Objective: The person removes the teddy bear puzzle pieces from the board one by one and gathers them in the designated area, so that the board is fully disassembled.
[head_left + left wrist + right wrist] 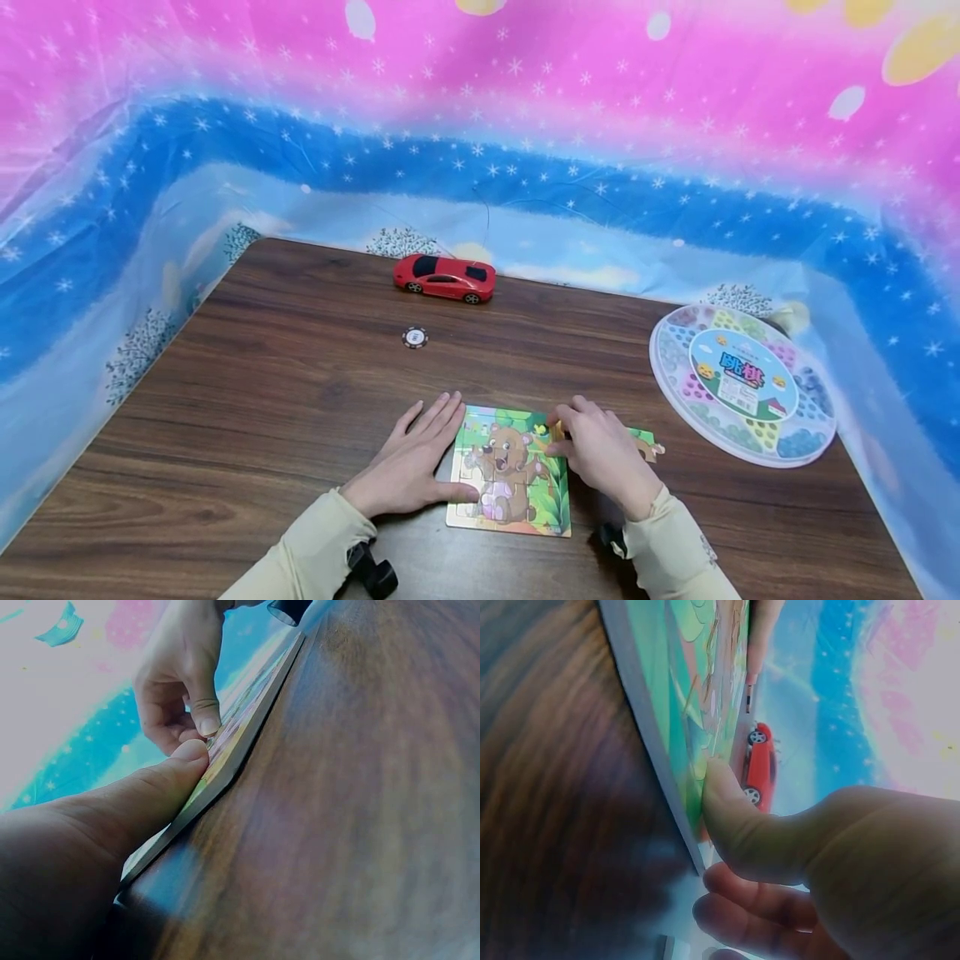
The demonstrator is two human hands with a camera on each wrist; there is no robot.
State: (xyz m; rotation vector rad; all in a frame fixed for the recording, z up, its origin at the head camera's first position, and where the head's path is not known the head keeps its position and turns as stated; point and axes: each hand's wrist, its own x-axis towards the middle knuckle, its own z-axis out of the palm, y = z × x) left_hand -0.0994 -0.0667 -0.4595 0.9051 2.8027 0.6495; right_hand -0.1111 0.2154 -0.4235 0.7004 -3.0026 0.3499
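From the head view, a bear jigsaw puzzle lies flat on the brown desk just in front of the person, and the left hand rests flat beside its left edge with straight fingers, the thumb touching the frame, seemingly to keep the board from sliding. The right hand curls its fingers at the puzzle's upper right corner, apparently pinching a small piece, while a loose piece lies just right of that hand. Farther off sit a red toy car, a small round chip and a round game box whose label bears large blue characters too small to read surely. From the left wrist view, the left thumb presses the board's edge. From the right wrist view, the right thumb bears on the puzzle's face; no writing shows there.
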